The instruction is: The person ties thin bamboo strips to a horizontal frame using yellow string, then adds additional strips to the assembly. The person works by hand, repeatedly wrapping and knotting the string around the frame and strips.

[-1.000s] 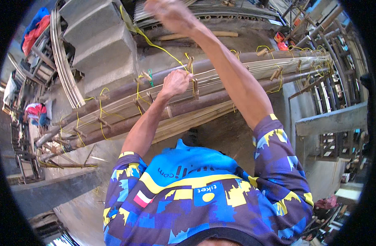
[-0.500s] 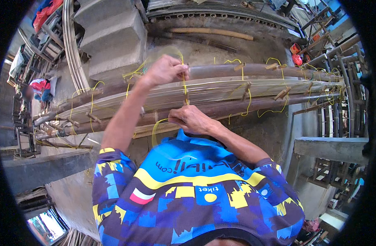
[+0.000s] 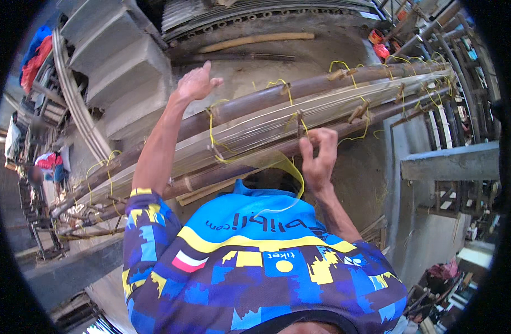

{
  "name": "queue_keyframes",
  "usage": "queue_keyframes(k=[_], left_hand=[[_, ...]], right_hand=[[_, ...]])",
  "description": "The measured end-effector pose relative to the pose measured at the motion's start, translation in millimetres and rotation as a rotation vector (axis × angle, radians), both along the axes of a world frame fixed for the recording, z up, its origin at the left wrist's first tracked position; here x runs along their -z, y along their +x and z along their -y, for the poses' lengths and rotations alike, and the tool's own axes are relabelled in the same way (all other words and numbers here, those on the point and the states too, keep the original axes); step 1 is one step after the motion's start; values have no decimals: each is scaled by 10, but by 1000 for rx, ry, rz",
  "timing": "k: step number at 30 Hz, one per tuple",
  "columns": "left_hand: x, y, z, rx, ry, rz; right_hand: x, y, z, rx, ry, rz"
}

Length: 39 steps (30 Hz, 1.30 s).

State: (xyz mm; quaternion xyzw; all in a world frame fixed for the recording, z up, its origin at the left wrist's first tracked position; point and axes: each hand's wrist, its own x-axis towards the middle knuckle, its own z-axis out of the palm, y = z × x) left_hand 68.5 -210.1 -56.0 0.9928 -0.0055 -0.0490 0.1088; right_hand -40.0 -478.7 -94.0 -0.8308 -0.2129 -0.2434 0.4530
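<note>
My left hand (image 3: 197,83) is raised beyond the far bamboo pole (image 3: 247,107), fingers apart and holding nothing. At the near bamboo pole (image 3: 266,153), my right hand (image 3: 319,158) is closed, its thumb and forefinger pinching a yellow cord (image 3: 302,177) beside an upright wooden peg (image 3: 300,123). A loose length of this cord swings in a blurred loop over my shirt. Pale threads (image 3: 250,131) stretch lengthwise between the two poles. Another yellow tie (image 3: 211,131) crosses them from the far pole to a small peg.
Concrete steps (image 3: 130,80) rise beyond the poles at the left. A loose bamboo length (image 3: 255,40) lies on the floor ahead. On the right stand a concrete ledge (image 3: 450,161) and dark bamboo racks. Red and blue cloths (image 3: 37,58) hang at the far left.
My left hand has let go of the cord, opened and moved left and away. My right hand has moved right along the near pole. The whole view has turned, tilting the poles.
</note>
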Motion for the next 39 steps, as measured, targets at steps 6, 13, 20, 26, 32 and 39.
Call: queue_keyframes(k=[6,13,20,26,32,39], left_hand=[[-20,-475,1290,195,-217,-68],[291,-440,1389,-29,-399,67],[281,-414,1481,-206,-413,53],[205,-428,1451,-241,-478,-34],[-26,-12,1336,12,-1066,-26],[25,519,1163,43,-929,124]], right_hand=[[-480,561,56,-93,216,-589],[-1055,1686,-788,-697,308,-512],[-731,2181,-632,-722,-384,-397],[-494,1755,-206,-1100,536,-1021],[-49,628,210,-1030,-357,-159],[-398,740,389,-963,412,-596]])
